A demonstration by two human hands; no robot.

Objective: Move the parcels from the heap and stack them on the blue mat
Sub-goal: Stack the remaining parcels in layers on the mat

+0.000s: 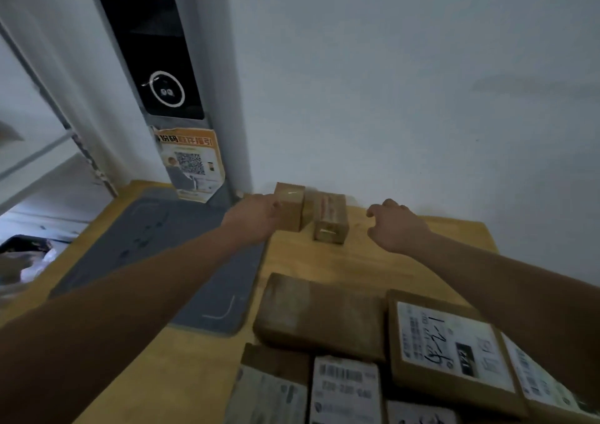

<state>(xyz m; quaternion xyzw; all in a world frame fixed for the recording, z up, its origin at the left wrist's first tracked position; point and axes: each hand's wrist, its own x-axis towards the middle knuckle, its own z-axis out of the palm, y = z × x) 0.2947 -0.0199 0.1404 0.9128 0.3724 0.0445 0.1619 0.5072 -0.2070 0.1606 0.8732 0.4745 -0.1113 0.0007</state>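
The blue mat [146,245] lies at 9 o'clock on the tabletop [324,261]. At 12 o'clock the left hand [256,219] meets the left small carton [289,207], fingers too blurred to tell if they grip it, while the right hand [394,225], fingers loosely curled on nothing, hovers right of the second carton [331,220]. Both cartons look light, stiff and tape-slick, best clasped across opposite faces; in the heap [321,310] at 5 o'clock, one label [451,342] shows handwritten "1-2", the rest unreadable.

Far small boxes [329,219]: brown cardboard, glossy tape glinting. Near parcels [321,313]: matt cardboard, white paper labels [454,349]. Table [389,261]: smooth pale wood. Blue mat [156,238]: matt. Far-left panel [146,33]: glossy black.
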